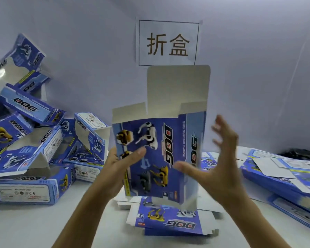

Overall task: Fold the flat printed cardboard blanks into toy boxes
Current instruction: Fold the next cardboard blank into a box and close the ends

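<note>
1. A pale wall fills the background, and a white table runs below it.
2. A heap of folded boxes lies on the table at the left, tumbled at mixed angles against the wall.
3. A pile of flat blanks lies on the table at the right, overlapping one another.
4. The box in hand stands upright in the air at the centre, above the table. It is partly opened into a sleeve, the printed face towards the camera, the white top flap standing straight up.
5. A small stack of blanks lies flat on the table just under the held box.
6. A paper sign with two printed characters is stuck to the wall behind the top flap.
7. The right hand is spread wide, fingers apart and blurred, just beside the box's right edge; whether it touches the box I cannot tell.
8. The left hand grips the box's lower left edge, thumb across the printed face, fingers behind.
</note>
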